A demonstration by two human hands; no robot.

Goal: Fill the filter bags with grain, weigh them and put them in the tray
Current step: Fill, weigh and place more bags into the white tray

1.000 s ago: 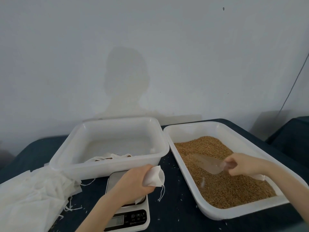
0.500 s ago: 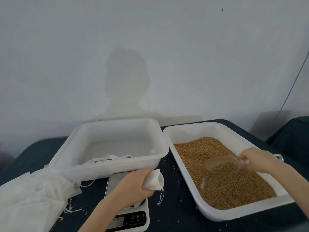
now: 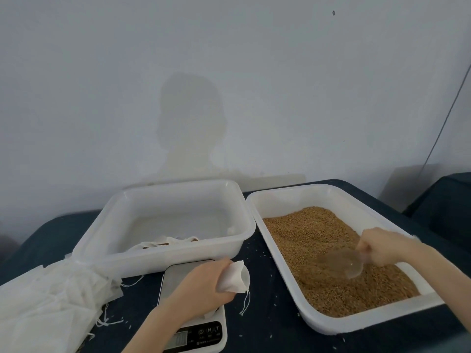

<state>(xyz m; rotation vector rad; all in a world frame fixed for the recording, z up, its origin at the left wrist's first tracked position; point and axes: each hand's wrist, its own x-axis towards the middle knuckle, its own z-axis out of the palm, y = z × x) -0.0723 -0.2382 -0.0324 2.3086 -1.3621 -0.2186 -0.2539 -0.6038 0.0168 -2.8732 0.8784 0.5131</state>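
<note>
Since only the head camera is covering this, everything below is coming from that one view. Judging by how things are lying, the job is looking like it's barely started: the white tray [image 3: 163,225] in the middle of the frame is holding just a few filled bags [image 3: 168,243] bunched against its near wall, while a thick pile of empty filter bags [image 3: 48,304] is sitting at the lower left, so most of the work is probably still ahead.

The left hand [image 3: 204,284] is gripping an unfilled filter bag [image 3: 235,277] with its mouth turned toward the right, hovering just over the scale [image 3: 193,324] at the bottom centre. I can't read the scale's display, it's too small and blurry.

Over on the right, the grain tray [image 3: 331,194] is carrying a deep layer of brown grain [image 3: 318,240] across most of its floor. The right hand [image 3: 384,247] is clenched around the handle of a clear plastic scoop [image 3: 341,262], which is dipping into the grain. My guess is a scoop is being loaded for the bag, with weighing and dropping it into the white tray still to come

Loose grains are dotting the dark tablecloth [image 3: 267,314] between the trays
</note>
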